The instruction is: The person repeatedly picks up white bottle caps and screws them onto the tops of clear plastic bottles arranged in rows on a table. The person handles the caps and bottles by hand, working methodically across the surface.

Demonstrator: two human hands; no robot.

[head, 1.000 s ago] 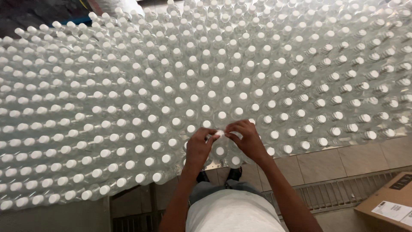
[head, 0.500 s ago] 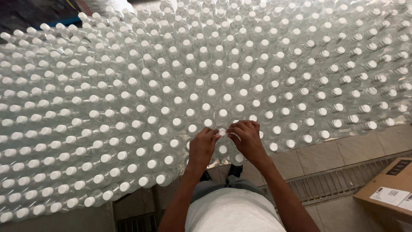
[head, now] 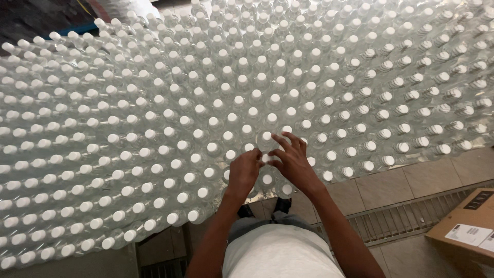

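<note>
1. Clear plastic bottles (head: 216,103) with white caps fill the view, and our two hands meet on one cap near the block's near edge. Half a second ago the right hand (head: 293,162) was curled with its fingers pinched at that cap; now its fingers (head: 289,139) spread open and reach over the neighbouring caps, holding nothing.
2. The left hand (head: 243,172) stays closed, its fingertips pinched on the small white cap (head: 264,157) as before, just left of the right hand.
3. We count two hands and one pinched cap; the bottles are far too many to count, running in packed rows beyond the pinched cap to every edge.
4. One brown cardboard box (head: 465,224) lies on the tiled floor (head: 401,188), well right of the pinched cap, with one metal floor grate (head: 396,226) between.
5. The box is cut off by the frame. The block of bottles is cut off at the left, top and right. Whether the left fingertips turn or only hold the cap, we cannot tell; the bottle under our palms is mostly hidden.
</note>
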